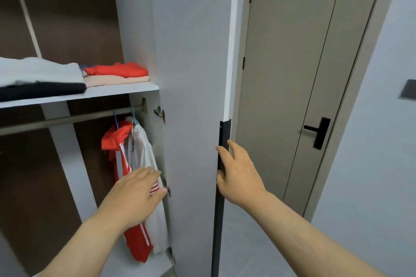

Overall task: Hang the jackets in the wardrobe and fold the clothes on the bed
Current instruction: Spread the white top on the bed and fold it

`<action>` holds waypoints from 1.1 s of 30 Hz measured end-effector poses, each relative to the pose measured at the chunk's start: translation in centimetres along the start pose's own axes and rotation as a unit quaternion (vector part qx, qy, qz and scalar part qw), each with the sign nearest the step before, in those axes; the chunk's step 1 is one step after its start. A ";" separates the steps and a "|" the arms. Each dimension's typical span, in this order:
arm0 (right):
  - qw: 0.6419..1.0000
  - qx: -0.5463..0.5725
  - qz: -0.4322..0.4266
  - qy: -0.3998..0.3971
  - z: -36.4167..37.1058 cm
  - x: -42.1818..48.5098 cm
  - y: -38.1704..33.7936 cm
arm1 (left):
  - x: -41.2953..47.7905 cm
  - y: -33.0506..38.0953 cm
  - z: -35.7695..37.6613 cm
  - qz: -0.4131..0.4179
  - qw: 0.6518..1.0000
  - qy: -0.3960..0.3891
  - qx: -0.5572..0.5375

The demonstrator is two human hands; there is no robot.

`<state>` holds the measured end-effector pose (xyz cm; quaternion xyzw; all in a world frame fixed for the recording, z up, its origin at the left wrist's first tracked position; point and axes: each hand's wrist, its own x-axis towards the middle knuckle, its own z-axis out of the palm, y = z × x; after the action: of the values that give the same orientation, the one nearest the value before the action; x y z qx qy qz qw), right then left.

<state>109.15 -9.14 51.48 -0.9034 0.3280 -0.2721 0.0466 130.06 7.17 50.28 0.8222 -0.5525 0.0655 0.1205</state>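
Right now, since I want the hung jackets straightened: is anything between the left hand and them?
Nothing visible. The open left hand is right in front of the white jacket, with the red jacket beside it; the wardrobe door stands aside, at the right hand.

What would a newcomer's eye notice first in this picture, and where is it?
The red jacket with white stripes and the white jacket beside it hang at the right end of the metal rail. In front of them the left hand hovers flat, while the right hand touches the black handle strip on the white wardrobe door.
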 end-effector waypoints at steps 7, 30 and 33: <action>0.985 0.170 0.000 0.013 -2.5 3.9 3.0 | 1.6 4.8 -1.1 -0.025 0.999 0.021 0.024; 0.947 0.298 -0.116 -0.027 0.9 10.0 -2.7 | -5.8 4.2 -3.9 -0.273 0.957 0.070 0.071; 0.949 0.284 -0.128 -0.038 1.7 10.3 -5.4 | -8.1 2.2 -5.3 -0.294 0.951 0.070 0.068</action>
<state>119.70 -11.48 56.21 -0.8969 0.1164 -0.3231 0.2788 125.11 15.03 53.76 0.9479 -0.2704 0.1216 0.1167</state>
